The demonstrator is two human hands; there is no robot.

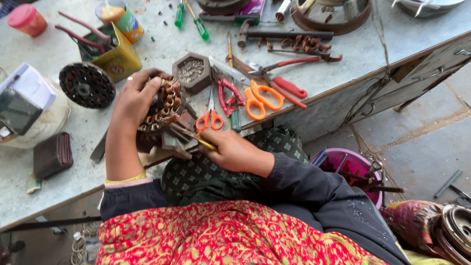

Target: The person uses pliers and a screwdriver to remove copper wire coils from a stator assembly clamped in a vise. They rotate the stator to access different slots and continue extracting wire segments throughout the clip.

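Grey, scuffed metal workbench (147,44) runs across the top of the view, strewn with tools above a stone floor. At its near edge, the left hand (132,98) is clamped over the top of a round motor stator wound with copper-coloured coils (164,103), fingers curled down around its rim. The stator sits on dark wooden blocks (169,142) just below that grip. The right hand (230,149) is closed around a thin yellow-handled tool (206,144), its tip pressed in at the stator's lower side, just beside the left hand's thumb.

Just right of the grip lie small orange-handled scissors (210,119), then red-handled pliers (229,95) and larger orange-handled scissors (260,100). Above the stator, touching distance from the left fingers, stands a hexagonal dish of grey filings (191,71). To the left of the grip lies a black round slotted rotor disc (87,85), with a yellow tin box holding tools (115,59) just beyond it.
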